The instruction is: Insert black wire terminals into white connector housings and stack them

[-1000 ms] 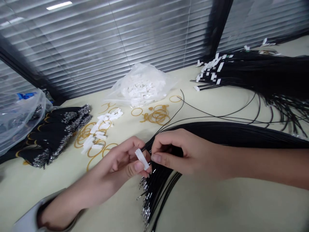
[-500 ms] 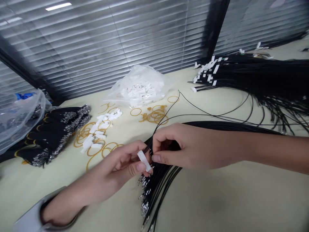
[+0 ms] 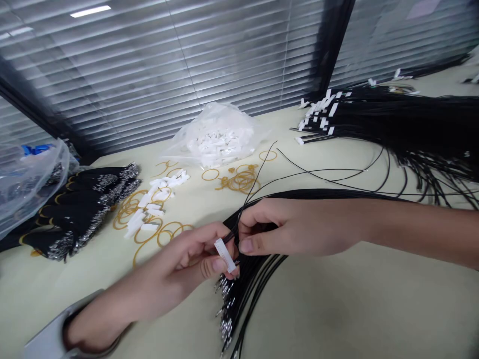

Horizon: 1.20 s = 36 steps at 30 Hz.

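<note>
Your left hand (image 3: 200, 257) pinches white connector (image 3: 225, 255); right hand (image 3: 279, 228) alongside, grip unclear. Black wire (image 3: 266, 155) beyond fingers swung left: likely being handled.

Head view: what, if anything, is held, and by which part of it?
The left hand holds the white connector by its lower half. The right hand is pinched beside it; whether it grips anything cannot be told.

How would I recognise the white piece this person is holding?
Find the black cable bundle sweeping in from the right. Near its silver-tipped end, the left hand holds a small white strip. Unlike the loose white pieces lying farther left, this one is gripped.
</note>
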### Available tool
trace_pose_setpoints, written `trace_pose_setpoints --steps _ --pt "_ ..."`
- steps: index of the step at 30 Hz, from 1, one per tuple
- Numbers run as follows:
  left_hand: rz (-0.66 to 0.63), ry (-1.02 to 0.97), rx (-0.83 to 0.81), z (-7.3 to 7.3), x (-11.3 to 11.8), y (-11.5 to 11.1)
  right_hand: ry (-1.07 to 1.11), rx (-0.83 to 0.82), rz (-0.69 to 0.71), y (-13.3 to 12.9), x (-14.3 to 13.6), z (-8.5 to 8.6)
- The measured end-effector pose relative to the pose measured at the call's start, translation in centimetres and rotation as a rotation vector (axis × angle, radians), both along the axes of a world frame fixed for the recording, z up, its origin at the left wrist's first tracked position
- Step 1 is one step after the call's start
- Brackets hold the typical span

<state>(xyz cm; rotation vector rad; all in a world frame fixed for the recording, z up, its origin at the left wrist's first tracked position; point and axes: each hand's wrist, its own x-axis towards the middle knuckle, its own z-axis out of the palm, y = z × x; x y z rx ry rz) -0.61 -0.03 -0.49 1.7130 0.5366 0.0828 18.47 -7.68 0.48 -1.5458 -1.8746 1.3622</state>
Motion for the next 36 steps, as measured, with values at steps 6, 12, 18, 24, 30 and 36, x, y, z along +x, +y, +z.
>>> trace_pose_setpoints --steps 6,12,18,24,30,36 --pt "0.003 0.026 -0.02 0.0 0.1 0.0 -0.079 0.089 0.068 -0.4 0.5 -0.4" --pt "-0.068 -0.016 -0.033 -0.4 0.1 0.5 -0.044 0.132 0.021 -0.4 0.3 -0.9" --pt "-0.07 -0.008 -0.043 -0.5 -0.1 0.5 -0.044 0.135 -0.028 -0.7 -0.2 -1.0" --pt "-0.063 -0.038 -0.066 -0.4 -0.1 0.5 -0.019 0.167 -0.055 -1.0 -0.3 -1.2" --pt "-0.029 -0.046 -0.09 -0.7 -0.4 0.5 -0.003 0.171 -0.11 -1.1 -0.7 -1.3" --pt "-0.023 -0.051 -0.035 -0.9 -0.5 0.7 0.081 0.217 -0.127 -0.9 -1.0 -1.8"
